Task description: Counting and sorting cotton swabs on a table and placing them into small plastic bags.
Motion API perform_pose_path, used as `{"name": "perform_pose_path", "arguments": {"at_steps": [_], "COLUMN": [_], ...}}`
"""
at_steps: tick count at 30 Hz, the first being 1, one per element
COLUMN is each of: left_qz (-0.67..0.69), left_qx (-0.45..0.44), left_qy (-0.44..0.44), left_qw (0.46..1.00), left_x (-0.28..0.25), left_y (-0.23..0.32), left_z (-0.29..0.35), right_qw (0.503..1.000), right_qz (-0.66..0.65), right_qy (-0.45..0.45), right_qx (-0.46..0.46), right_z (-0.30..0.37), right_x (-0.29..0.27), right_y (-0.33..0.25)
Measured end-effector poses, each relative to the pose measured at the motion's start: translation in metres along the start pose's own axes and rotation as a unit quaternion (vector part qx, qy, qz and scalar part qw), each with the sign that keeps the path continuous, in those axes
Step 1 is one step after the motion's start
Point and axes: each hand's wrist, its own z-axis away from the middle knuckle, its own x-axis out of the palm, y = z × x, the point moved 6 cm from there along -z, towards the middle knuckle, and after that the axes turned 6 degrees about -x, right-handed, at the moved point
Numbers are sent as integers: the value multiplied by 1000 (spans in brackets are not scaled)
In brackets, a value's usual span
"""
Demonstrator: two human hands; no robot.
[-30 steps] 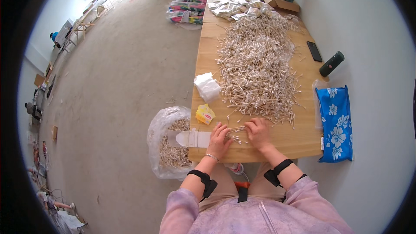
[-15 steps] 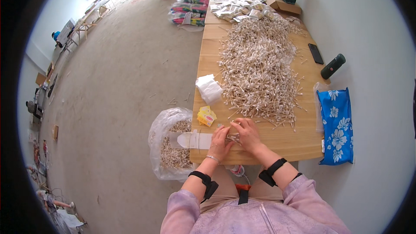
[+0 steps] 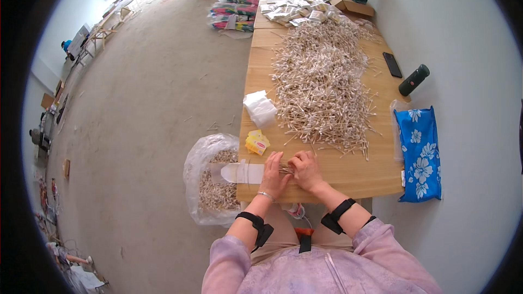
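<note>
Near the front edge of the wooden table, my left hand [image 3: 274,176] and my right hand [image 3: 306,170] close from both sides on a small bundle of cotton swabs [image 3: 285,169]. Fingers cover most of the bundle. Left of my left hand, a flat white strip [image 3: 245,173] with a rounded end juts over the table's edge. Just beyond it lie yellow printed cards [image 3: 257,142] and a stack of clear plastic bags [image 3: 260,109]. A large heap of loose cotton swabs [image 3: 324,84] spreads across the table ahead of my hands.
A clear plastic sack [image 3: 192,185] holding swabs stands left of the table [image 3: 348,177]. Along the right side are a blue flowered pouch [image 3: 422,155], a dark bottle [image 3: 414,80] and a phone [image 3: 391,65]. Filled packets [image 3: 297,8] and a cardboard box [image 3: 348,2] sit at the far end.
My right hand has shifted slightly left and flattened over the swabs; my left hand's fingers are more upright around them. The whole view has moved a little.
</note>
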Motion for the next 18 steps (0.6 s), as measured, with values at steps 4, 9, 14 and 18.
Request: {"name": "perform_pose_path", "arguments": {"at_steps": [4,9,14,18], "left_qz": [36,146,174,213], "left_qx": [7,-68,-102,-117], "left_qy": [14,35,29,37], "left_qw": [999,986,979,969], "left_x": [-6,-2,-2,-1], "left_y": [-12,-30,-36,-37], "left_z": [4,9,14,16], "right_qw": [999,986,981,970], "right_qz": [51,97,106,97], "right_qy": [-8,-130,-157,-218], "right_qx": [5,-36,-41,-54], "right_z": [24,49,35,55], "right_x": [3,24,18,21], "right_y": [-25,-31,-21,-25]}}
